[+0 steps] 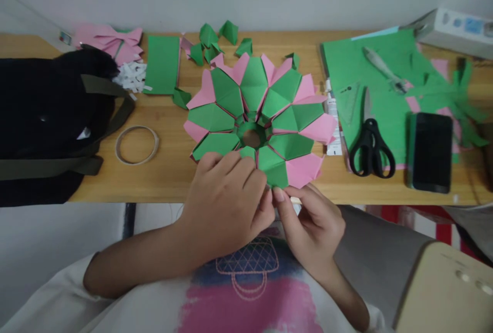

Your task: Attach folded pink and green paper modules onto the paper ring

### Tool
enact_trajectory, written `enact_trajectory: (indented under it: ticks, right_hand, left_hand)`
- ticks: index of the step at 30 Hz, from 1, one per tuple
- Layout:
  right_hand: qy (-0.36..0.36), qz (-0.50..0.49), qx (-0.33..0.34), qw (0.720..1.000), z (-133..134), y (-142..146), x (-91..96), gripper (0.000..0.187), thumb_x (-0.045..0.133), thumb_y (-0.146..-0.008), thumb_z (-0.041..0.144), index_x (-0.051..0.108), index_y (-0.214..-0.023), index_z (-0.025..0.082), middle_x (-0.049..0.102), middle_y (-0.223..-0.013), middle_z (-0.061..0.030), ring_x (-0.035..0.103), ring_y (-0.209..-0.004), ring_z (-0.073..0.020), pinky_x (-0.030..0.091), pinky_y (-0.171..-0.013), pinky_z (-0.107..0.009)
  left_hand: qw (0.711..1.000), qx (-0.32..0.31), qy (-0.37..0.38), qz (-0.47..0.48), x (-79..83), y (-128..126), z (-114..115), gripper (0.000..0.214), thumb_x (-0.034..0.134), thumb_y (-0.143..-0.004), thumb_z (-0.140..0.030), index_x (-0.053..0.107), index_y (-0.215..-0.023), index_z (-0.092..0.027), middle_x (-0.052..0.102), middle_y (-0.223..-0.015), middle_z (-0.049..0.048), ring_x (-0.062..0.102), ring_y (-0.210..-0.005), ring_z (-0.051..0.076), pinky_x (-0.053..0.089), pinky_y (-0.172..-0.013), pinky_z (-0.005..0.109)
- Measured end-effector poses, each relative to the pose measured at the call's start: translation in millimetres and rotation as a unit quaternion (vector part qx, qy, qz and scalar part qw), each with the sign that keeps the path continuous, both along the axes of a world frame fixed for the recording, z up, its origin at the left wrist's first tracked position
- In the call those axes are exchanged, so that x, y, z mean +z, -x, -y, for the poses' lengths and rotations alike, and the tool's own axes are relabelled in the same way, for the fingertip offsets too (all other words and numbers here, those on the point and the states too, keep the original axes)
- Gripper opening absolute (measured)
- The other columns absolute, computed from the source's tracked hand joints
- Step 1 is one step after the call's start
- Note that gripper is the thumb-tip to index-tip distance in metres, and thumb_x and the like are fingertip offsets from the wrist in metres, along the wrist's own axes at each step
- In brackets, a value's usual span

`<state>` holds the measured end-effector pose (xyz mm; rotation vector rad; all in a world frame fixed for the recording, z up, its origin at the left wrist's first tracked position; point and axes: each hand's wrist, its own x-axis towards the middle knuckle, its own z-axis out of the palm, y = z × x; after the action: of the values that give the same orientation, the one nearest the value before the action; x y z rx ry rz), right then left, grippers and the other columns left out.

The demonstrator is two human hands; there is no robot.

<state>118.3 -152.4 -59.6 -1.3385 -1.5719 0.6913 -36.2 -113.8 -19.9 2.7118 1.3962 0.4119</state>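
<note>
A round folded-paper flower point(252, 84) in green and pink lies at the table's front edge, with a round hole in its middle. My left hand point(227, 199) is curled over its near left side, fingers closed on the paper and covering several petals. Below the nearest green petal, my right hand point(310, 215) pinches the flower's edge between thumb and forefinger. The thumbs of both hands nearly meet there. What lies under the left fingers is hidden.
Behind the flower lie several small folded green pieces point(208, 36). To the left are a tape ring point(136, 145), a green paper stack point(162, 65) and a black bag point(46, 122). At right are a glue tube point(333, 122), black-handled scissors point(372, 143), a phone point(430, 152) and green sheets point(385, 112).
</note>
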Motion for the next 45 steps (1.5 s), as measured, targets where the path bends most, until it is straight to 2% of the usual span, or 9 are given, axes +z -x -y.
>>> enact_trajectory:
  ticks: [8,15,20,26,32,35,38,45]
  right_hand:
    - [0.013,0.002,-0.009,1.000,0.3,0.0,-0.6,0.013,0.065,-0.084,0.009,0.065,-0.082,0.022,0.059,-0.064,0.0068,0.052,-0.055,-0.0061,0.040,-0.050,-0.020]
    - [-0.006,0.011,-0.002,1.000,-2.1,0.3,1.1,0.013,0.064,-0.084,0.009,0.065,-0.084,0.022,0.060,-0.064,0.0066,0.052,-0.053,-0.0071,0.041,-0.049,-0.021]
    - [0.001,0.005,-0.005,1.000,-1.6,0.8,0.5,0.013,0.065,-0.084,0.009,0.066,-0.083,0.022,0.059,-0.062,0.0060,0.053,-0.053,-0.0078,0.043,-0.050,-0.021]
    - [0.002,0.000,-0.006,1.000,-2.1,0.7,1.1,0.013,0.064,-0.084,0.010,0.067,-0.085,0.022,0.061,-0.064,0.0052,0.054,-0.053,-0.0083,0.043,-0.050,-0.022]
    - [0.009,-0.023,-0.007,1.000,-2.9,1.1,0.4,0.013,0.065,-0.084,0.010,0.067,-0.085,0.022,0.062,-0.065,0.0058,0.057,-0.055,-0.0073,0.044,-0.052,-0.020]
    - [0.018,-0.040,-0.016,0.999,-3.8,1.2,0.5,0.012,0.066,-0.084,0.011,0.068,-0.083,0.022,0.062,-0.063,0.0059,0.057,-0.054,-0.0074,0.044,-0.050,-0.020]
    - [0.025,-0.051,-0.024,0.998,-5.5,1.5,1.1,0.011,0.065,-0.085,0.012,0.068,-0.080,0.022,0.063,-0.062,0.0051,0.056,-0.054,-0.0083,0.044,-0.051,-0.021]
    - [0.031,-0.084,-0.019,0.996,-7.7,1.8,0.8,0.011,0.063,-0.086,0.012,0.068,-0.082,0.022,0.066,-0.065,0.0039,0.059,-0.058,-0.0092,0.047,-0.054,-0.022]
  left_hand:
    - [1.000,0.005,-0.010,-0.001,-1.1,-0.4,0.1,0.023,0.041,-0.089,-0.018,0.053,-0.070,-0.021,0.054,-0.065,0.0017,0.048,-0.070,0.022,0.032,-0.066,0.038]
    - [1.000,-0.002,-0.012,0.007,2.3,-1.5,-0.2,0.025,0.042,-0.091,-0.026,0.054,-0.069,-0.021,0.054,-0.065,0.0024,0.048,-0.070,0.022,0.033,-0.066,0.038]
    - [1.000,-0.005,-0.018,0.000,1.7,-1.5,-2.6,0.021,0.044,-0.088,-0.017,0.054,-0.069,-0.020,0.054,-0.063,0.0018,0.049,-0.068,0.021,0.033,-0.064,0.038]
    - [0.999,-0.003,0.023,0.028,-0.2,1.2,-2.5,0.022,0.042,-0.088,-0.018,0.054,-0.070,-0.020,0.056,-0.067,0.0031,0.050,-0.068,0.021,0.032,-0.064,0.039]
    - [0.995,0.022,0.033,0.088,2.5,4.0,-2.8,0.010,0.051,-0.087,-0.018,0.057,-0.080,-0.019,0.062,-0.076,0.0024,0.056,-0.073,0.020,0.037,-0.067,0.038]
    - [0.993,-0.010,0.017,0.113,1.7,9.5,-4.7,0.004,0.058,-0.089,-0.016,0.060,-0.091,-0.019,0.068,-0.085,0.0014,0.060,-0.078,0.019,0.041,-0.071,0.037]
    - [0.991,-0.047,0.003,0.126,0.1,15.1,-6.8,0.011,0.060,-0.090,-0.013,0.061,-0.098,-0.021,0.071,-0.089,-0.0003,0.063,-0.080,0.017,0.043,-0.074,0.036]
    - [0.986,-0.098,-0.038,0.129,-1.5,21.2,-12.1,0.012,0.056,-0.093,-0.011,0.063,-0.095,-0.021,0.074,-0.092,0.0011,0.065,-0.084,0.016,0.043,-0.077,0.035]
